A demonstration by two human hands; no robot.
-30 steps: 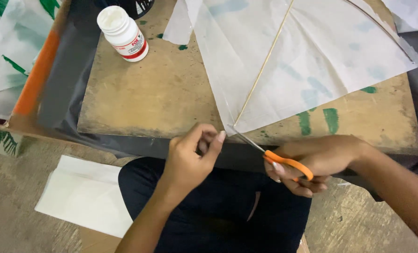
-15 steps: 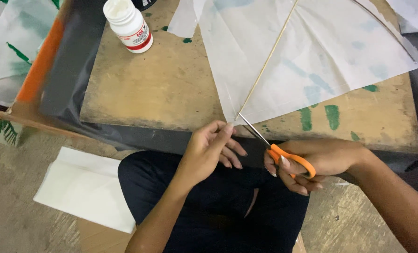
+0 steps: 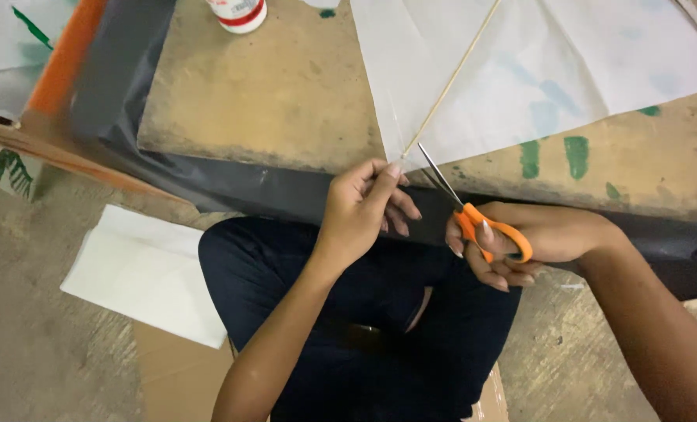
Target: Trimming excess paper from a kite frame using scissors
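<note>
Two bare hands at work over a lap in dark trousers [image 3: 380, 312], seated on a bare concrete floor [image 3: 44, 344]. Just left of the lap, a folded sheet of white paper [image 3: 141, 270] flat on that floor, with brown cardboard [image 3: 176, 375] underneath.

Left hand [image 3: 360, 207]: grip pressed together, thumb and forefinger pinching the near tip of a thin pale bamboo stick [image 3: 450, 78] where it meets the lowest corner of a large white tissue-paper kite [image 3: 552, 70]. Right hand [image 3: 520, 238]: grip closed through the loops of orange-handled steel scissors [image 3: 473, 207], blades parted and pointing up-left to the same corner, just right of the pinch.

Kite spread on a worn brown tabletop [image 3: 262, 101], edged along the front with black sheet [image 3: 286, 195], its corner reaching the front edge above the lap. Probably very light and very fragile: paper thin enough to tear or crease under a careless pull, liable to lift in a draught. Stick likely stiff yet springy and easy to snap sideways. Safest hold, by this judgement, on the stick itself close to the corner, as pinched now, not on bare paper.

Farther from the lap: green paint smears [image 3: 575, 156] on the tabletop right of the corner, a white plastic bottle with red band [image 3: 237, 12] at the far edge, an orange strip [image 3: 67, 55] and more white paper with green marks [image 3: 5, 39] far left.
</note>
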